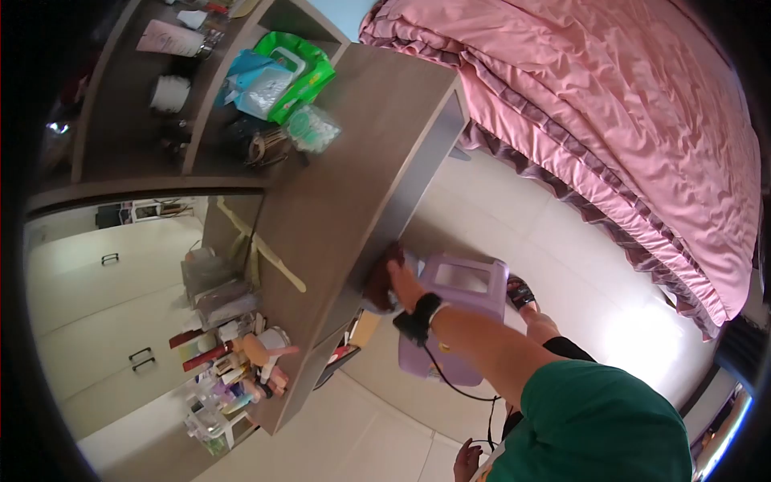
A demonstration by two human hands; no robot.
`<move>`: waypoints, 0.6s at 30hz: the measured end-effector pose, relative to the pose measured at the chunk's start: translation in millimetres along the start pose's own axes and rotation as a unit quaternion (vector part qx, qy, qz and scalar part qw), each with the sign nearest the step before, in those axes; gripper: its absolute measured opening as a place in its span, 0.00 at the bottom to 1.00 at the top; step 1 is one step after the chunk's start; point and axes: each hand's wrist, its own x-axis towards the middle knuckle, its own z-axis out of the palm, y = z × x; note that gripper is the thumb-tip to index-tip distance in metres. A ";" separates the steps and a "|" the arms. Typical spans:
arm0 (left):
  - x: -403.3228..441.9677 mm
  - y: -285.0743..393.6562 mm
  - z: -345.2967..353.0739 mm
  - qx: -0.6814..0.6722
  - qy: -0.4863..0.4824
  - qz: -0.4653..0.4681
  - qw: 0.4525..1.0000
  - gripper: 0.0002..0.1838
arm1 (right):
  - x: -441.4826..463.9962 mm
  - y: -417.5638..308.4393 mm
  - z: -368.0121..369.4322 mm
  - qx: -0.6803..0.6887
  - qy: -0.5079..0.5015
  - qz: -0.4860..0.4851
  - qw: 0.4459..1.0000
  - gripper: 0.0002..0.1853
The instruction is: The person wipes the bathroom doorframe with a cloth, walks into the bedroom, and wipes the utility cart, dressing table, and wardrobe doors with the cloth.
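My right hand [403, 283], with a black band on the wrist, reaches to the front edge of the wooden dressing table [345, 185]. Its fingers close over a dark reddish-brown object [379, 283], blurred and partly covered, whose kind I cannot make out. Just beside this hand stands a light purple plastic stool [496, 289] with an opening in its top. Low at the bottom edge, my left hand [467, 461] is partly cut off, its fingers loosely bent and apart with nothing visible in them. A black cable [458, 391] runs from the wristband towards my body.
A yellow strip [281, 265] lies on the tabletop before a mirror [104, 289]. Cosmetics [233, 365] crowd one end. Shelves hold a green packet [309, 76] and a pink tube [170, 38]. A pink-covered bed [594, 104] stands across the floor.
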 end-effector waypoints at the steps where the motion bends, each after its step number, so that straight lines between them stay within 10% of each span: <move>1: -12.9 7.2 10.5 0.021 0.024 0.020 0.999 0.21 | -18.9 -13.6 11.1 -0.053 -0.098 -0.017 0.994 0.16; 3: -20.0 9.0 13.2 0.126 0.025 0.106 0.986 0.22 | -31.9 -60.2 6.1 0.160 -0.182 0.104 0.965 0.16; 5: -20.9 -1.5 -2.8 0.295 -0.010 0.231 0.927 0.23 | -44.1 -100.6 5.3 0.555 -0.223 0.357 0.717 0.16; 8: -71.5 33.6 37.9 0.311 0.025 0.236 0.920 0.24 | -72.6 -122.5 13.3 0.561 -0.393 0.297 0.666 0.19; 16: -90.4 79.4 -19.1 -0.135 0.035 0.319 0.937 0.31 | -254.5 -177.3 -18.9 0.357 -0.568 0.149 0.726 0.32; 18: -85.2 87.6 -58.8 -0.126 -0.120 0.365 0.915 0.38 | -323.8 -175.4 -9.3 0.307 -0.588 0.108 0.741 0.34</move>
